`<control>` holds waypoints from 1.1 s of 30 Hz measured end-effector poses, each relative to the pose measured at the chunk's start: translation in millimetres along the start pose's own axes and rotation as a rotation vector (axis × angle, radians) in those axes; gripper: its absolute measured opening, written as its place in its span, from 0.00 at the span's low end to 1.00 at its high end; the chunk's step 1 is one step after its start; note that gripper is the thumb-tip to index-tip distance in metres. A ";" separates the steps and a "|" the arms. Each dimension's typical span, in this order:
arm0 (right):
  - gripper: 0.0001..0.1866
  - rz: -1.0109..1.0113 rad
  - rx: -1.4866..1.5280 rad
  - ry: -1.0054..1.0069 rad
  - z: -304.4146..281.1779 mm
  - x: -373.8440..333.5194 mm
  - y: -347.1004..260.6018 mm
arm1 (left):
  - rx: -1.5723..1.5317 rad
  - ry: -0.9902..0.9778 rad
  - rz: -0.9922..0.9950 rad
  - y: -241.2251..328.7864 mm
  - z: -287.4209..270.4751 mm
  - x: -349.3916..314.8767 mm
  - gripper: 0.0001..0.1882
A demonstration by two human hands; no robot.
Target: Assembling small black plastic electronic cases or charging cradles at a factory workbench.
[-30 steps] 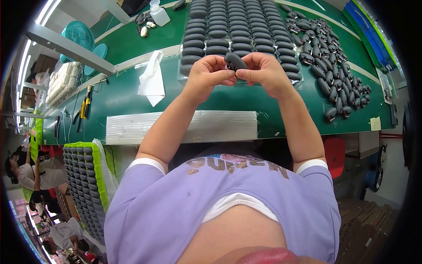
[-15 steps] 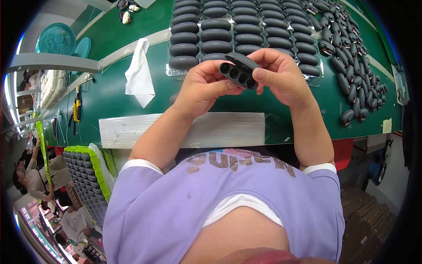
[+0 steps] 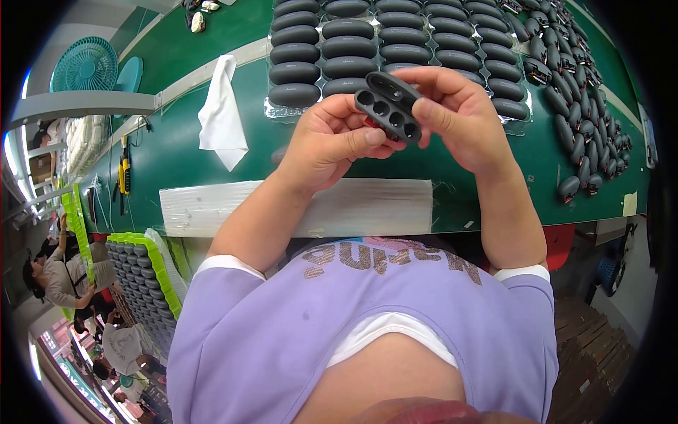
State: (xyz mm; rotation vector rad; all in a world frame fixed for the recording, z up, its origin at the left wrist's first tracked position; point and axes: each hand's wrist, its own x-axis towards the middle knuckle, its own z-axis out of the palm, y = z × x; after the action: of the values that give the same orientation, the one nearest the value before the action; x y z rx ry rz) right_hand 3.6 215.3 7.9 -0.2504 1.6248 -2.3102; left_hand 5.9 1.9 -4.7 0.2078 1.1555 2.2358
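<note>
Above the near part of the green table I hold a dark grey hinged case (image 3: 381, 116) with its lid raised. A row of several round wells shows in its body. My left hand (image 3: 328, 141) grips the body's left end, the thumb along its near side; a small red part shows by that thumb. At the lid and the body's right end, my right hand (image 3: 459, 116) pinches with thumb and fingers. Just beyond, a clear plastic tray (image 3: 279, 113) carries rows of closed dark grey oval cases.
Right of the tray lies a heap of dark cases (image 3: 579, 127). A white cloth (image 3: 222, 116), a white foam strip (image 3: 296, 208) and a yellow-handled tool (image 3: 124, 173) lie on the table. Left are a teal fan (image 3: 85, 63), a lime-green tray of cases (image 3: 159, 258) and people.
The case's lid is tilted further back, showing its inside. Its wells face me more fully, and both hands have shifted slightly right with it.
</note>
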 end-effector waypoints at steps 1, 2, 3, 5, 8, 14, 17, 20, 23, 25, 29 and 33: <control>0.19 -0.001 -0.001 -0.001 -0.6 -0.3 0.9 | -0.016 0.019 -0.011 0.8 0.1 0.0 0.12; 0.22 -0.173 -0.145 -0.074 -1.8 -1.0 1.5 | -0.016 0.018 -0.009 0.6 -2.1 0.5 0.12; 0.24 -0.346 -0.288 -0.148 -2.1 -1.2 2.4 | -0.084 0.018 -0.050 0.0 -5.2 1.3 0.10; 0.25 -0.359 -0.310 -0.183 0.9 -0.7 2.4 | -0.184 0.066 -0.117 0.5 -5.2 1.2 0.09; 0.24 -0.356 -0.356 -0.187 2.0 -1.6 2.8 | -0.111 0.026 -0.150 0.2 -8.8 0.1 0.14; 0.15 -0.037 -0.207 -0.096 -6.5 1.3 10.3 | 0.044 -0.058 -0.372 -5.9 -15.7 0.0 0.28; 0.15 0.016 -0.170 -0.100 -2.6 2.9 11.1 | -0.039 -0.101 -0.255 -10.4 -5.2 3.0 0.28; 0.15 -0.009 -0.049 -0.057 5.5 5.6 20.0 | -0.178 -0.041 -0.203 -14.1 3.0 4.3 0.27; 0.13 -0.041 -0.085 0.036 10.7 5.4 19.5 | -0.206 -0.036 -0.146 -9.7 0.6 8.0 0.21; 0.14 -0.168 -0.180 0.071 12.0 4.9 24.8 | -0.245 -0.066 -0.132 -10.1 -2.3 9.7 0.20; 0.33 -0.528 -0.620 0.007 13.9 3.3 13.1 | -0.314 0.004 -0.075 -17.0 -6.6 12.5 0.23; 0.41 -0.581 -0.745 0.027 14.1 -0.2 10.5 | -0.294 -0.031 -0.072 -15.4 -0.7 15.4 0.23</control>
State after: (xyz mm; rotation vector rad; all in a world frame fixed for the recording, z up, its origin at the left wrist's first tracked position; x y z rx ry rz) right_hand 9.8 199.6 2.9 -0.9613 2.6418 -1.9104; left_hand 0.1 17.1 -19.3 0.0787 0.7925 2.2963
